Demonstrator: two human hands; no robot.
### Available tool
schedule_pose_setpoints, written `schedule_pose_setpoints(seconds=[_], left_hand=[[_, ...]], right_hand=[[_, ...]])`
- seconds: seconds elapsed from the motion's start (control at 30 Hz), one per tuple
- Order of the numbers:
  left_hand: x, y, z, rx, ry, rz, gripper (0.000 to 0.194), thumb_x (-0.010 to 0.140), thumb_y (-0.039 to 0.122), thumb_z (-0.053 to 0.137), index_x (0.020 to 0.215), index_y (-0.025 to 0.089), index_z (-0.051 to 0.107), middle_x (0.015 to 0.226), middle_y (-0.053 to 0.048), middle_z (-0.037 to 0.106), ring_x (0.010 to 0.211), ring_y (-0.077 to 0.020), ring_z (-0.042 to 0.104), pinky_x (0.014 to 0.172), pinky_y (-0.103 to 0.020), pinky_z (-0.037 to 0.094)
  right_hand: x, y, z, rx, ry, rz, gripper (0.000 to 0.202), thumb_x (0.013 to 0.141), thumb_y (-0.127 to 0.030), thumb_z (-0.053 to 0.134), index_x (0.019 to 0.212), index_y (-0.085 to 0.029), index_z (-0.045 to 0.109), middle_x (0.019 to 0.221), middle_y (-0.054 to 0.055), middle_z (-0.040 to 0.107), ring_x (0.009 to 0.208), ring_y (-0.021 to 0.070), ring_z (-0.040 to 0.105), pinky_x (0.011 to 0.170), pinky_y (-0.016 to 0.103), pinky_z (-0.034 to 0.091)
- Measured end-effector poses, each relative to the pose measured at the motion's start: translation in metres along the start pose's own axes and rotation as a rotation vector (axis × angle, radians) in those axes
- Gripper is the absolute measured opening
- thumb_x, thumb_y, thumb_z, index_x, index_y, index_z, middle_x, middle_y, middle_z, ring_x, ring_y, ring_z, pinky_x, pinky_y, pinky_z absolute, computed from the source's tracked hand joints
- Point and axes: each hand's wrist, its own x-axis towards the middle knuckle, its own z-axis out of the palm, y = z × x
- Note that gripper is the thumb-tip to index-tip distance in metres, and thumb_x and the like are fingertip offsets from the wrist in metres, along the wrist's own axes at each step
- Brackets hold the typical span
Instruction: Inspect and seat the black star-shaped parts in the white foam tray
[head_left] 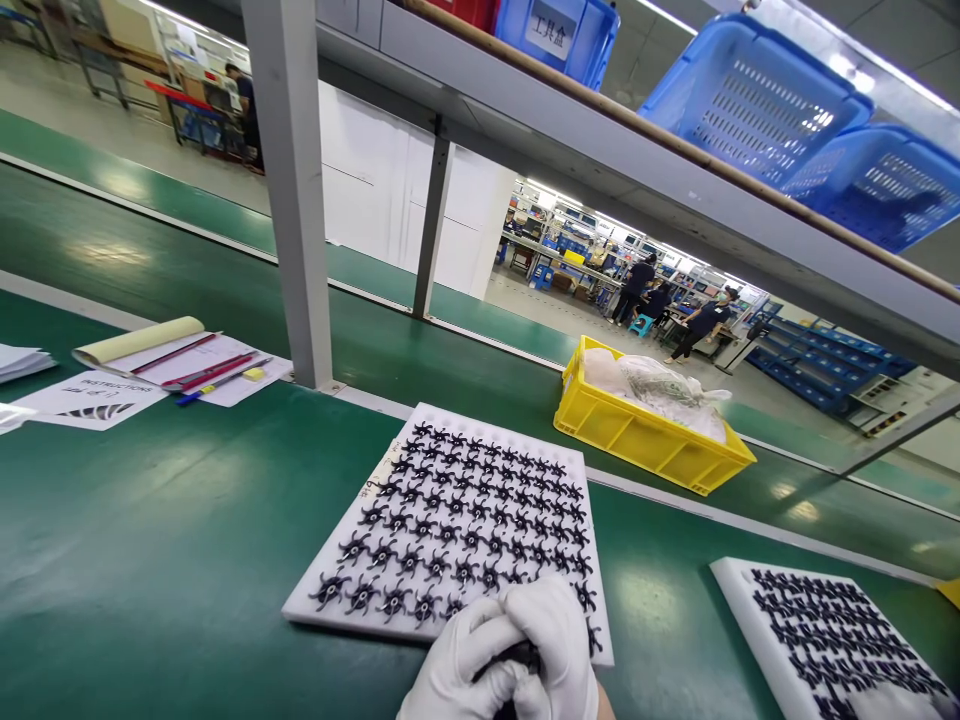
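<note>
At the bottom centre, my left hand [461,665] and my right hand [556,635], both in white gloves, are pressed together with bent fingers around a small black part [517,657]. Most of that part is hidden by the fingers. Just beyond them lies a white foam tray [322,607] holding rows of black, curved-bladed, star-shaped pieces [448,533]. My hands cover part of its near edge.
A second white tray [739,600] of black parts lies at the lower right, a glove at its near edge. Behind stands a yellow crate [652,445] with plastic bags. Papers [105,400] and pens lie left beside a grey post [289,200]. Blue baskets [757,100] sit on the shelf overhead.
</note>
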Motion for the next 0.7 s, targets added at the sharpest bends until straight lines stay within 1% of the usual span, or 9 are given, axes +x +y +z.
schedule_pose_setpoints(seconds=[0.07,0.13,0.27,0.37,0.47,0.53,0.57,0.63,0.7], left_hand=[[-0.002,-0.005,0.0,0.052,-0.015,0.044,0.033,0.095,0.044,0.052,0.125,0.035,0.062,0.111,-0.007,0.063,0.101,-0.021,0.061,0.094,-0.03,0.051],[-0.006,-0.009,0.001,0.109,-0.033,0.071,0.034,0.096,0.04,0.051,0.128,0.033,0.059,0.116,-0.008,0.062,0.105,-0.0213,0.061,0.095,-0.03,0.051],[-0.013,-0.014,0.003,0.231,-0.032,0.065,0.038,0.096,0.029,0.052,0.134,0.031,0.053,0.125,-0.007,0.061,0.112,-0.02,0.061,0.1,-0.026,0.049],[-0.014,-0.012,0.004,0.255,-0.025,0.033,0.039,0.095,0.03,0.054,0.134,0.032,0.052,0.124,-0.005,0.062,0.111,-0.0184,0.062,0.1,-0.022,0.048],[-0.014,-0.011,0.005,0.236,-0.024,0.035,0.038,0.095,0.032,0.056,0.133,0.035,0.053,0.12,-0.002,0.065,0.107,-0.0166,0.064,0.098,-0.02,0.049],[-0.017,-0.015,0.006,0.224,-0.014,0.008,0.04,0.095,0.033,0.056,0.134,0.036,0.052,0.121,-0.002,0.064,0.108,-0.0171,0.063,0.099,-0.022,0.049],[-0.02,-0.019,0.006,0.217,-0.015,-0.021,0.042,0.095,0.033,0.056,0.136,0.035,0.05,0.126,-0.003,0.062,0.112,-0.0185,0.062,0.102,-0.024,0.048],[-0.027,-0.027,0.007,0.202,-0.029,-0.095,0.047,0.095,0.034,0.054,0.141,0.031,0.045,0.136,-0.007,0.054,0.119,-0.0214,0.057,0.105,-0.028,0.046],[-0.033,-0.03,0.007,0.183,-0.051,-0.136,0.052,0.096,0.035,0.052,0.146,0.028,0.037,0.135,-0.009,0.054,0.116,-0.0207,0.058,0.101,-0.028,0.049]], right_hand=[[0.005,0.002,0.0,-0.001,-0.006,-0.039,0.049,0.1,-0.052,0.029,0.118,-0.015,0.056,0.098,0.009,0.066,0.092,0.02,0.064,0.091,0.04,0.05],[0.007,0.003,0.0,-0.02,-0.003,-0.054,0.048,0.1,-0.052,0.032,0.117,-0.015,0.056,0.095,0.01,0.067,0.089,0.0199,0.065,0.085,0.039,0.052],[0.007,0.005,-0.001,-0.086,-0.002,-0.043,0.04,0.101,-0.044,0.034,0.117,-0.015,0.056,0.089,0.008,0.068,0.084,0.0197,0.066,0.081,0.037,0.053],[0.008,0.007,-0.003,-0.065,-0.012,-0.085,0.037,0.102,-0.038,0.032,0.118,-0.015,0.056,0.083,0.005,0.069,0.077,0.0174,0.067,0.075,0.034,0.053],[0.01,0.009,-0.006,-0.066,-0.035,-0.111,0.036,0.102,-0.035,0.032,0.119,-0.014,0.055,0.083,0.006,0.069,0.076,0.0165,0.067,0.074,0.033,0.053],[0.01,0.011,-0.007,-0.088,-0.04,-0.114,0.036,0.101,-0.035,0.032,0.119,-0.014,0.055,0.085,0.007,0.069,0.078,0.0175,0.067,0.074,0.034,0.053],[0.011,0.012,-0.008,-0.092,-0.037,-0.113,0.036,0.101,-0.035,0.032,0.119,-0.014,0.056,0.086,0.007,0.069,0.078,0.0178,0.067,0.073,0.034,0.053],[0.011,0.016,-0.009,-0.069,-0.032,-0.083,0.037,0.102,-0.034,0.029,0.117,-0.014,0.056,0.082,0.007,0.067,0.073,0.0168,0.065,0.067,0.032,0.053],[0.011,0.022,-0.01,-0.048,-0.026,-0.035,0.036,0.102,-0.032,0.028,0.114,-0.014,0.057,0.074,0.004,0.064,0.064,0.0144,0.061,0.059,0.029,0.05]])
